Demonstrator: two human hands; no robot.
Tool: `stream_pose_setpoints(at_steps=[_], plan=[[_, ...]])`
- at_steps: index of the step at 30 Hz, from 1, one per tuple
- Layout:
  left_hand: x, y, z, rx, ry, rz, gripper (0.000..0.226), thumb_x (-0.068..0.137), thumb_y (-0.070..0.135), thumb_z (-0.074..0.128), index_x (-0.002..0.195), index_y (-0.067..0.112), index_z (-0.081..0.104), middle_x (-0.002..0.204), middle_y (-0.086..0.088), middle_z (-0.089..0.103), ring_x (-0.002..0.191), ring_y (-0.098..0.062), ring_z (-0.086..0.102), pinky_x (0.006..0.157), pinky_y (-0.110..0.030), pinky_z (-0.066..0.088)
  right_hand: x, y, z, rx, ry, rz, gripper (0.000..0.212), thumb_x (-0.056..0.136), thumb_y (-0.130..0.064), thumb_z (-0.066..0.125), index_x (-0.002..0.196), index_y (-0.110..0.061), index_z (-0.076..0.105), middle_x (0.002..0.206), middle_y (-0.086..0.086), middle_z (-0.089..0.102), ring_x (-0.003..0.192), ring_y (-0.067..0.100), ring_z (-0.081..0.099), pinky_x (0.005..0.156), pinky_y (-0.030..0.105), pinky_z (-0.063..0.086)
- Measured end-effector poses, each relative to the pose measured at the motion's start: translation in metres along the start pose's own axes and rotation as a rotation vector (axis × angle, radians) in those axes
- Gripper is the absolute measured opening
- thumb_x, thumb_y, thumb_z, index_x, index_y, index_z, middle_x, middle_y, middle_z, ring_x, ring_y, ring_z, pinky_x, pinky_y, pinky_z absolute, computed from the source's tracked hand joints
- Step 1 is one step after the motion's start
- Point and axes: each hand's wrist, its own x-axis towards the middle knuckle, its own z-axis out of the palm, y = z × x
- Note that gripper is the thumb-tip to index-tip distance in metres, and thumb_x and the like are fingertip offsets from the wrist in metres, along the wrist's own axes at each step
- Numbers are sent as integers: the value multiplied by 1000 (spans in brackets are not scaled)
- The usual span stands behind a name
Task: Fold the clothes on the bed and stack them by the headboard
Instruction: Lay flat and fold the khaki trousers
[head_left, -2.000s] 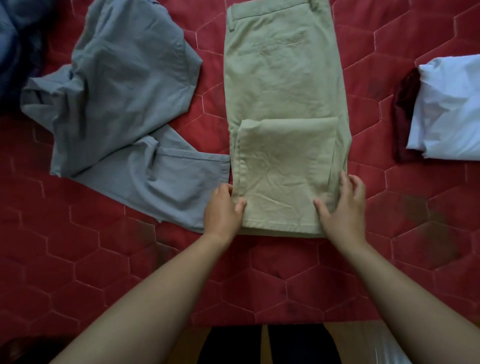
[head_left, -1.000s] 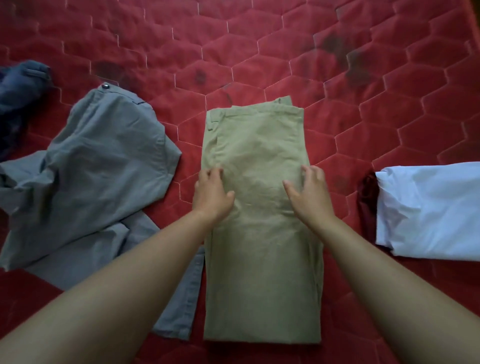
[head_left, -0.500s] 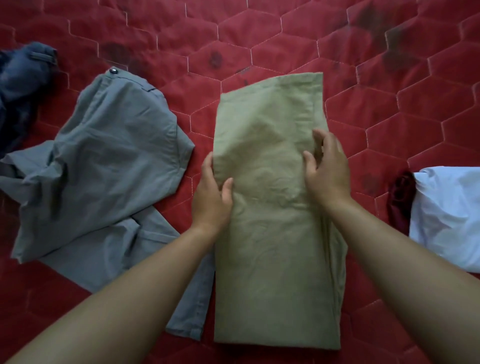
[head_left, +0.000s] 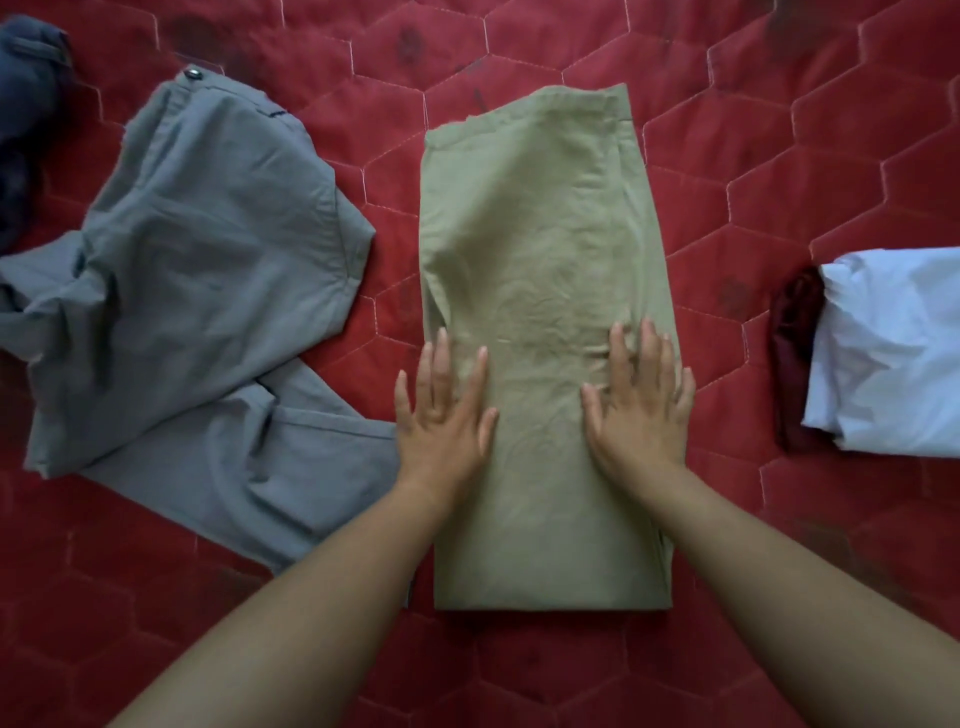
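Khaki trousers (head_left: 540, 249) lie folded into a long rectangle in the middle of the red quilted bed (head_left: 753, 130). My left hand (head_left: 444, 415) presses flat on their left edge, fingers straight and spread, partly over the bed. My right hand (head_left: 641, 410) lies flat on their right half, fingers straight. Grey trousers (head_left: 197, 291) lie crumpled and unfolded to the left, one leg reaching under my left wrist.
A folded white garment (head_left: 893, 348) sits at the right edge with a dark red cloth (head_left: 795, 353) tucked beside it. A dark blue garment (head_left: 26, 114) is bunched at the top left corner.
Both hands have let go of the folded-over khaki end and slid back toward me, now pressing flat on the trousers. The fold lies flatter.
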Motion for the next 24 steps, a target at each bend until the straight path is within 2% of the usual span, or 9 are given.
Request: stream_pose_setpoints(at_steps=[2,5,7,9,12,15,19,22,24], plan=[[-29,-7,12,120,63,135,59,87,45,37,143,26,37,152,-12,28,139,-27,30,110,-50,23,-23,9,6,-82,-11,-135,66,90,-42,38,149,-23,13,157,6,3,143,28,1,110,56,3],[-65,-14,26,170,44,259,61,84,44,34,139,20,45,147,-8,38,134,-24,39,106,-48,22,-66,20,16,-203,-46,-332,63,88,-44,32,145,-17,31,155,9,21,142,29,17,108,59,15],[-83,-16,31,158,30,318,58,85,42,34,136,19,49,144,-7,43,132,-22,43,105,-45,23,-91,25,19,-225,-61,-385,62,87,-44,33,141,-14,40,150,9,31,138,31,28,106,60,22],[-96,-17,30,124,26,370,53,85,40,35,131,20,54,138,-6,51,125,-22,51,104,-43,27,-111,26,19,-211,-93,-395,62,87,-45,34,139,-14,43,149,10,34,137,32,29,105,60,22],[-109,-18,24,56,6,407,47,84,37,39,122,20,61,122,-7,62,106,-23,62,93,-41,43,-134,26,15,-154,-118,-405,58,86,-42,45,136,-12,47,147,13,38,135,36,33,105,61,22],[-120,-18,20,-5,-58,412,48,83,35,41,124,17,59,116,-10,61,98,-27,61,82,-39,45,-152,25,10,-77,-125,-441,58,79,-35,70,127,-6,55,139,17,46,131,37,39,105,61,22],[-133,-16,24,-7,-168,388,59,80,41,56,134,18,48,128,-12,52,113,-29,52,86,-41,39,-160,26,7,-44,-204,-457,67,72,-40,74,126,-7,55,139,14,46,132,32,39,109,57,16],[-139,-15,24,-14,-240,360,72,76,50,60,139,21,41,139,-8,42,124,-25,44,90,-39,33,-158,28,6,-21,-282,-438,70,67,-27,77,131,-11,51,144,10,40,136,30,32,112,53,8],[-139,-14,24,-3,-271,343,76,74,46,62,141,23,35,144,-4,35,128,-22,37,92,-38,28,-156,27,6,8,-263,-428,63,65,-22,78,124,-12,57,140,10,46,133,30,37,112,53,10]])
